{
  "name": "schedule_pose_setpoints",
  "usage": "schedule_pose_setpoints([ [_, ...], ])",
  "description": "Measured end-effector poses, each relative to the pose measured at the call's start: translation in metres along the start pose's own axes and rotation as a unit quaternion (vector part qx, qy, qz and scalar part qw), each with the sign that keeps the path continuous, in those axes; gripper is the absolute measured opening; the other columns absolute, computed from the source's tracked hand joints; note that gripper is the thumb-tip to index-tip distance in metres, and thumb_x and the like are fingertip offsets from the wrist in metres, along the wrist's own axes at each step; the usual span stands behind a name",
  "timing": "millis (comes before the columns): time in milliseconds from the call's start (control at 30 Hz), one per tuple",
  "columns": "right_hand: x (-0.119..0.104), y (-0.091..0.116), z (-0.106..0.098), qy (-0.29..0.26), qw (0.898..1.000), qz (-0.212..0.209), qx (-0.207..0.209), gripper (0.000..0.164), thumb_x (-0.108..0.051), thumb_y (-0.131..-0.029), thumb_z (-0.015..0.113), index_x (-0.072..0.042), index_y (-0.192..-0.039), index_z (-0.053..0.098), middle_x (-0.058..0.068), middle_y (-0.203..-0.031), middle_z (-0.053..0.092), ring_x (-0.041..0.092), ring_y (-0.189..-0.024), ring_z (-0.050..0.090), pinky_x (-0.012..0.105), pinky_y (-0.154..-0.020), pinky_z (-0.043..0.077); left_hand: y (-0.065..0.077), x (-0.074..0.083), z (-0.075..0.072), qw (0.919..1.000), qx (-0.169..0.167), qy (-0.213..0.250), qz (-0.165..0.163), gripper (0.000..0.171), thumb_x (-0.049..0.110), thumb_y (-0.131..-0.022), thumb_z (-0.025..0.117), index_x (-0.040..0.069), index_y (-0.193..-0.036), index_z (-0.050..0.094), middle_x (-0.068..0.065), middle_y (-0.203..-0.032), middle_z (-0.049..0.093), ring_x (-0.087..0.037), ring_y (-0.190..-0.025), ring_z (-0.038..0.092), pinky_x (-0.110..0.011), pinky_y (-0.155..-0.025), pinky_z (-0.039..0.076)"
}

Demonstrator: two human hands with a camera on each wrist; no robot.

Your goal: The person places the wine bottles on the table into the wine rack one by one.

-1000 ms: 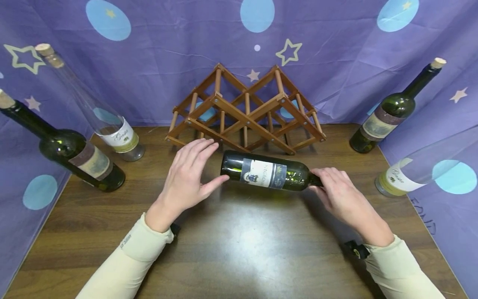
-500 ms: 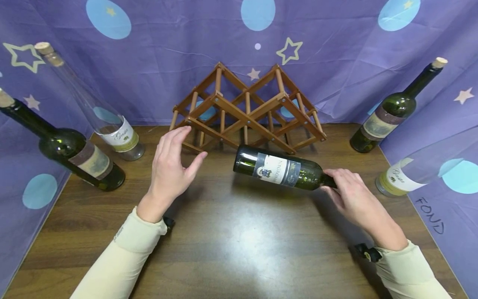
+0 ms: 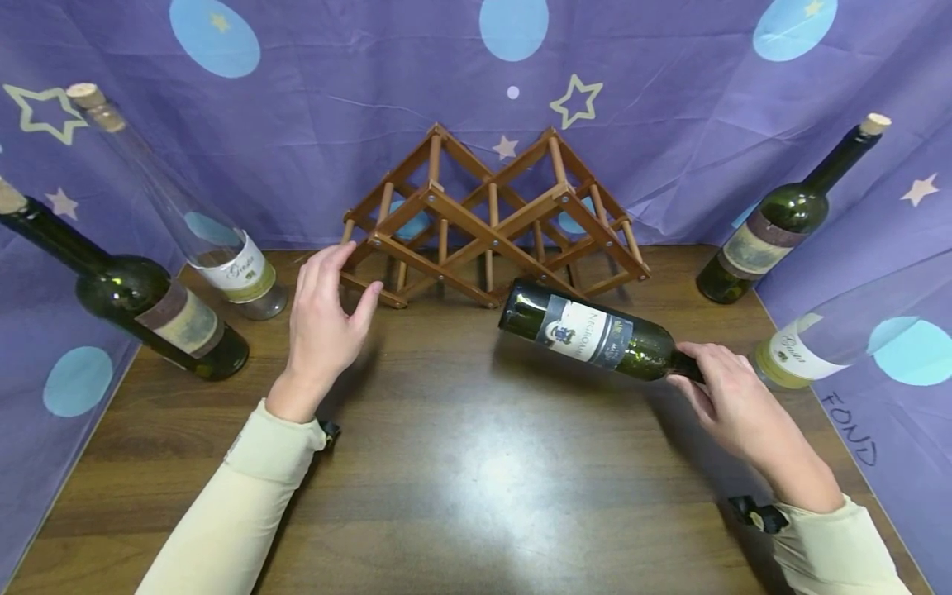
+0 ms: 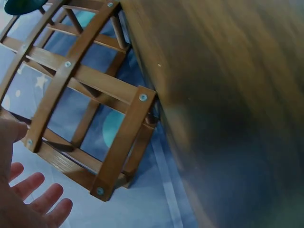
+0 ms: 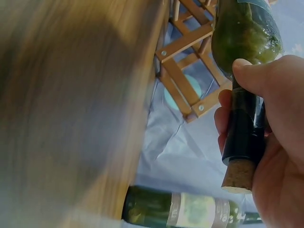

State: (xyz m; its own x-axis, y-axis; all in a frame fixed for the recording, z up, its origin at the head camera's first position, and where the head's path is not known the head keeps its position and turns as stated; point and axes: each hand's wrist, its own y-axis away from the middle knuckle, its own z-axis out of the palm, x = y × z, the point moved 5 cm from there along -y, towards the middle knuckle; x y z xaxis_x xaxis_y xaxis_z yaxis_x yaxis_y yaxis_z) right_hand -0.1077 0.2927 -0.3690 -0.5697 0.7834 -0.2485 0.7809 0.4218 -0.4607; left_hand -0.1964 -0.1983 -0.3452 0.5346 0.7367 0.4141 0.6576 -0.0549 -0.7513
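A purple cloth (image 3: 312,165) with blue circles (image 3: 513,29) and pale stars (image 3: 505,149) covers the top and both sides of the frame. The brown surface (image 3: 402,529) below has white glare (image 3: 506,471) at lower centre.

Through the head view I see a green bottle (image 3: 130,285) standing corked at far left, a corked clear bottle (image 3: 216,244) just behind it. At right I have a second green bottle (image 3: 781,219), corked, and a second clear bottle (image 3: 814,347), its top out of frame. Purple cloth (image 3: 335,165) hangs behind the wood table (image 3: 416,496).
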Motion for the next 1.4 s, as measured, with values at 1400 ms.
schedule_pose_setpoints([
  [1400,0.037,0.051,0.004,-0.019,0.975,0.221,-0.017,0.041,-0.009,-0.099,0.074,0.011,-0.131,0.058,0.037,-0.115,0.066,0.058,-0.103,0.065,0.07,-0.083,0.048,-0.018,-0.049,0.017,0.9954,-0.043,-0.004,-0.086,0.029,-0.004,-0.101,0.065,-0.002,-0.129,0.072,-0.021,-0.12,0.071,-0.039,-0.114,0.068,-0.052,-0.099,0.052],
])
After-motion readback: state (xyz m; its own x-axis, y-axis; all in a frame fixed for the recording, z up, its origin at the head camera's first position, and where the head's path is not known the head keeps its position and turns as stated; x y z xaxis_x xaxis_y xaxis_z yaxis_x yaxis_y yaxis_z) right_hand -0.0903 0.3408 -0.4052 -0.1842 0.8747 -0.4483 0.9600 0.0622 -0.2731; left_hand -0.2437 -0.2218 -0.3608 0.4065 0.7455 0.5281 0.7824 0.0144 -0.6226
